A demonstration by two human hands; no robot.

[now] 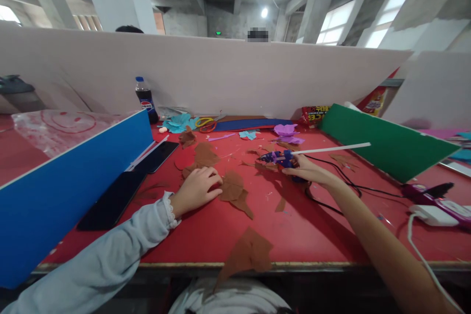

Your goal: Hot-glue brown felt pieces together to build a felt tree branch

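My right hand (309,170) is wrapped round a small purple-blue hot glue gun (281,158), its nozzle pointing left. A long white glue stick (331,148) sticks out of the gun's back to the right. My left hand (200,187) lies palm down on the table with its fingers lightly bent and apart, touching brown paper pieces. Beside its fingertips is a cut brown paper piece (233,186). Another brown paper piece (208,154) lies just beyond the hand. At the near table edge a larger brown piece (250,250) hangs partly over.
Blue (84,171) and green boards (382,142) stand at the sides. Two dark phones or tablets (114,201) lie left. A cola bottle (144,98), yellow-handled scissors (205,122), blue paper (180,122) and purple paper (286,130) are behind. A power strip (437,201) with cords is right.
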